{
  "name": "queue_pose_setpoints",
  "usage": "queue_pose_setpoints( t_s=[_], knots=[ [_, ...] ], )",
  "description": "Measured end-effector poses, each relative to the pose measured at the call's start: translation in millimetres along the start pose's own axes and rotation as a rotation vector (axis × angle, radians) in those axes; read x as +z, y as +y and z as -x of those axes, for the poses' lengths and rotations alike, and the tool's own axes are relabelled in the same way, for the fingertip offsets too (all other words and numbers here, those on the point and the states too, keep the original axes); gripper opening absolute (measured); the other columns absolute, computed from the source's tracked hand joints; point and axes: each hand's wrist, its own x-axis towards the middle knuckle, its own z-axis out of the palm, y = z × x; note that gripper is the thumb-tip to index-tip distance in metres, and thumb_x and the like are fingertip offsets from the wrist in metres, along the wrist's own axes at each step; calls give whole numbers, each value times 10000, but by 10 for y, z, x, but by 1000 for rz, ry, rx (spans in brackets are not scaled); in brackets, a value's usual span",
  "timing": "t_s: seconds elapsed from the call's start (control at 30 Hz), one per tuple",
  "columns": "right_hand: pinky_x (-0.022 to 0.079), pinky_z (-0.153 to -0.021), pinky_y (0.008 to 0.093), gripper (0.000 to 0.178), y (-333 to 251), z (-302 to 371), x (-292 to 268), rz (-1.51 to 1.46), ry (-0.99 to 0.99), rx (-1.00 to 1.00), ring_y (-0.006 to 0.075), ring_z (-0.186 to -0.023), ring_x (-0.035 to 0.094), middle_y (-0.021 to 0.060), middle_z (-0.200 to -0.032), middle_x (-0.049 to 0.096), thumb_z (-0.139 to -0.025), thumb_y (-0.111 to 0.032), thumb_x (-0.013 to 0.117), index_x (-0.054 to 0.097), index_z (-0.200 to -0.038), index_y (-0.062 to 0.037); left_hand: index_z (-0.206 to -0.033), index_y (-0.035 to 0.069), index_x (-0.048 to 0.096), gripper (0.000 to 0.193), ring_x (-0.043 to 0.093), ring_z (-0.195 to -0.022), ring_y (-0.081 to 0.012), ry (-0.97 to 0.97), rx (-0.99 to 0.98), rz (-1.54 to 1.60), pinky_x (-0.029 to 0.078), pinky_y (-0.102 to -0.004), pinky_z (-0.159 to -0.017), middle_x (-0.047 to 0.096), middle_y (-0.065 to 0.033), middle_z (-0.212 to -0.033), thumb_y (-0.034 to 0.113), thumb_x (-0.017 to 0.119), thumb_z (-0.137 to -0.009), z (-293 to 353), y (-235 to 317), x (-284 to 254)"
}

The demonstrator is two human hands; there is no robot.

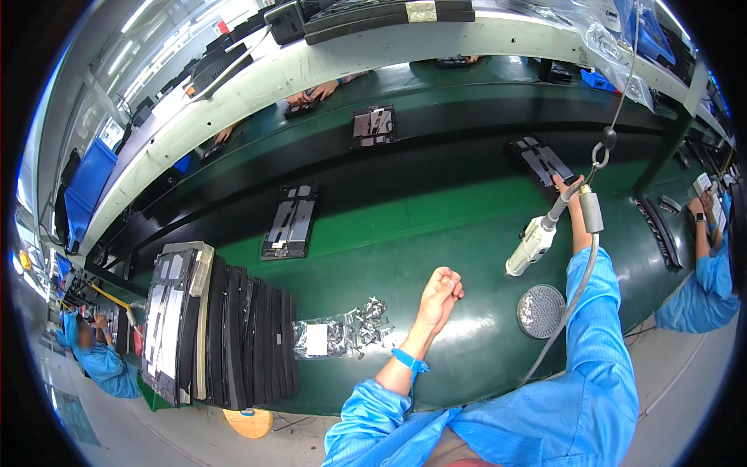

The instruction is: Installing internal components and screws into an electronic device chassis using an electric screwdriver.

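My right hand [574,189] reaches out to the far right, its fingers gripping the near edge of an opened tablet [538,158] with grey battery cells showing. The hanging cable partly covers that hand. My left hand [440,297] is curled closed over the green bench, a blue band round its wrist; whatever may be inside the fingers is hidden. Between my arms hang a pale electric screwdriver [532,244] and, nearer me, a round dish of small screws [541,311]. Another opened tablet [291,222] lies left of centre.
At left stands a row of upright tablet units [241,331]. Beside it a clear bag [319,339] spills small metal parts [372,321]. A further tablet [374,126] lies on the dark belt [451,140]. A white shelf beam [373,56] crosses above; co-workers sit either side and opposite.
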Motion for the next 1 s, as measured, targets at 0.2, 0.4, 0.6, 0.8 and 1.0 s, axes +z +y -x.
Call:
queue_pose_setpoints(
  t_s=[0.2,0.4,0.6,0.8,1.0],
  knots=[
    [330,-1079,420,832,27,-264,-66,-71,-342,-218,331,-1303,429,235,-1412,422,-746,-462,702,404,-1410,-59,-1052,136,455,199,451,-786,-129,25,32,-42,404,-305,-764,445,6,-855,160,602,-920,95,69,-71],
    [380,-1045,388,891,-33,-326,-118,-122,-613,-185,324,-1264,475,233,-1370,475,-665,-285,819,403,-1372,61,-1160,97,457,305,495,-832,-143,89,25,-85,421,-294,-767,529,-20,-945,136,619,-905,118,85,-34],
    [503,-764,347,663,-946,879,-866,-255,-771,-238,217,-873,627,147,-1068,640,-701,-330,820,569,-1178,56,-1171,79,452,280,501,-805,-116,94,92,-102,416,-268,-742,559,-11,-959,66,566,-916,188,128,-207],
    [498,-645,291,379,-650,873,-785,-813,-813,-203,159,-769,608,76,-869,650,-750,-242,799,630,-992,-5,-1117,93,452,234,468,-787,-111,49,39,-99,398,-271,-739,503,-7,-921,56,547,-907,117,107,-71],
    [538,-777,321,404,-766,1469,-502,-851,-1016,69,181,-879,633,72,-1022,654,-838,-337,699,612,-1057,-10,-1069,103,474,219,479,-795,-140,63,105,-138,406,-297,-763,493,-11,-867,74,604,-895,133,130,-134]
  ],
)
